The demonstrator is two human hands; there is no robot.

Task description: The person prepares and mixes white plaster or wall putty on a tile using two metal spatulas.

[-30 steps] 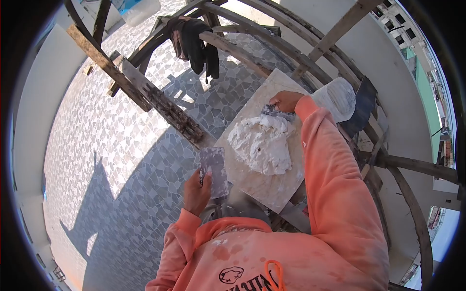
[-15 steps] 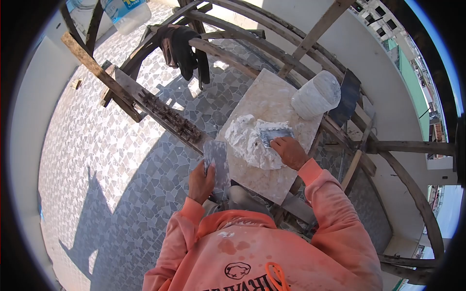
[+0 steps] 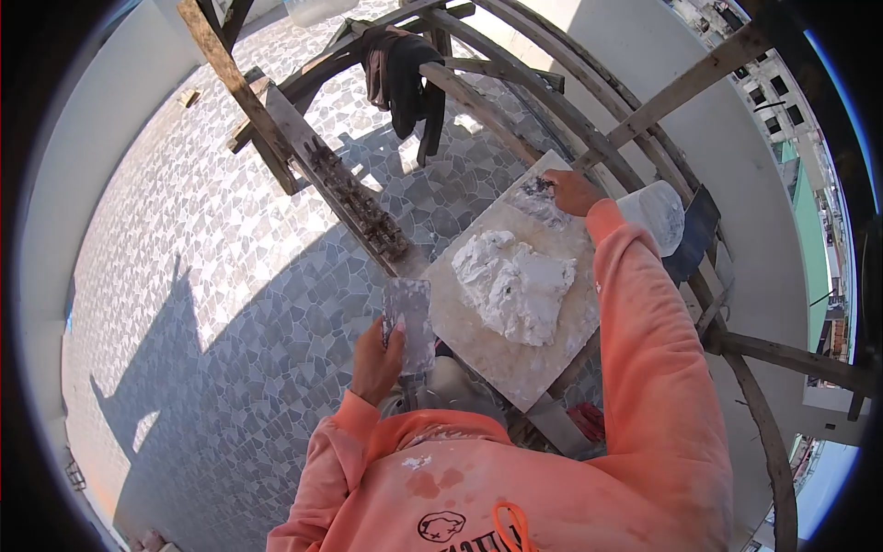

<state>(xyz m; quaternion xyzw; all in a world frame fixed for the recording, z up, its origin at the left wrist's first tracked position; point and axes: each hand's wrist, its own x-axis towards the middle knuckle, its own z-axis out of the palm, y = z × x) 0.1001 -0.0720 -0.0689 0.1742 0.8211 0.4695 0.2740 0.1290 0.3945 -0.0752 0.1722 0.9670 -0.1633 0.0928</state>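
Our 2 hands are well apart. Our left hand, just left of the middle of the frame, is closed around a flat blade, with the thumb laid over its grey, white-flecked face. Our right hand, right of centre and higher up, is closed on a smeared scraper at the top corner of the pale board; the fingers and white smears hide part of that tool, so we cannot tell its full shape.

The white paste sits in 1 lumpy mound on the board, near the centre of the frame, below our right hand and to the right of the flat blade. A whitish bucket is at the right edge of the board, just beside our right sleeve, with a dark sheet next to it.

In the upper middle, dark cloth hangs over the wooden frame. A plank with a rough brown crust slants down from the upper left towards the board. Patterned tiles cover the floor at left, partly in shadow. Our orange sweatshirt fills the bottom, and red cloth shows below the board.
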